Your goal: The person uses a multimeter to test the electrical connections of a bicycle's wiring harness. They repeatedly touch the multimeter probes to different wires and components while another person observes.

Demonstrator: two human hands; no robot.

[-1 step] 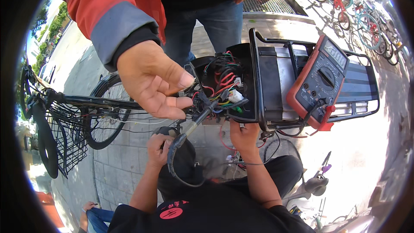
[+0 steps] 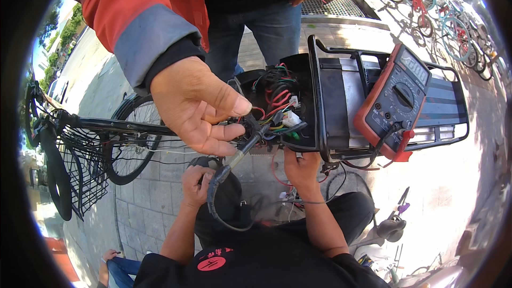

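Observation:
My left hand (image 2: 197, 185) is closed beside my dark-trousered knee; whether anything lies inside it I cannot make out. My right hand (image 2: 303, 168) reaches up against the near underside of the open black compartment (image 2: 304, 69) of an electric bicycle, its fingertips hidden there. Colored wires (image 2: 278, 96) and a white connector (image 2: 291, 119) spill from the compartment. In front of them runs a dark, taped, rod-like piece (image 2: 226, 168) with a grey section, bending into a thin cable. Another person's hand (image 2: 200, 106), in a red and grey sleeve, hovers over the wires, thumb and fingers apart.
A red and grey multimeter (image 2: 397, 98) rests on the black rear rack (image 2: 461, 122). At left are the front wheel (image 2: 120, 165) and wire basket (image 2: 80, 181). The standing person's jeans (image 2: 272, 37) are just beyond the bicycle. More bicycles (image 2: 456, 37) stand far right.
The other person's hand has moved slightly right and down, nearer the dark rod-like piece. My two hands stay in place.

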